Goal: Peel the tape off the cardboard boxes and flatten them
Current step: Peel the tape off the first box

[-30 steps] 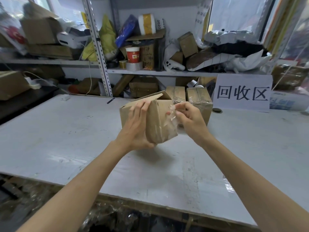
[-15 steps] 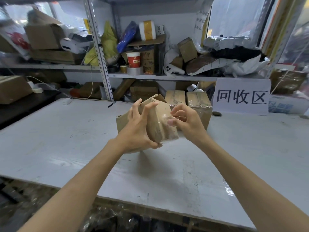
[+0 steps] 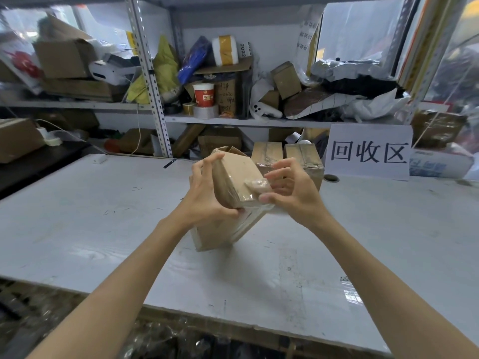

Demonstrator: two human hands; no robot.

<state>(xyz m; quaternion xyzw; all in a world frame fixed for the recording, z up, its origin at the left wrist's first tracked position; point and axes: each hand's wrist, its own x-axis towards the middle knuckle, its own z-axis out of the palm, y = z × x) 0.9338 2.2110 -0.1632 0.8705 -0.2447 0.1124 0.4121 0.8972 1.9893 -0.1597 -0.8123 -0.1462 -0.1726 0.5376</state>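
A small brown cardboard box (image 3: 233, 177) stands tilted on one corner on the white table (image 3: 77, 229). My left hand (image 3: 207, 193) grips its left side, fingers over the top edge and thumb underneath. My right hand (image 3: 287, 190) is at the box's right end with curled fingers, pinching a crumpled, partly peeled strip of clear tape (image 3: 256, 183). More clear tape wraps the lower right edge of the box. Two taped cardboard boxes (image 3: 303, 154) stand side by side right behind it.
A white sign with black characters (image 3: 368, 151) stands at the back right, a round hole (image 3: 331, 178) in the table beside it. Metal shelves (image 3: 150, 81) behind hold boxes, bags, tape rolls and a red cup. The table's near edge runs below my forearms.
The box has been turned from lying level to standing tilted on a corner. My left hand shifted with it, and my right hand has kept pulling tape at the right end.
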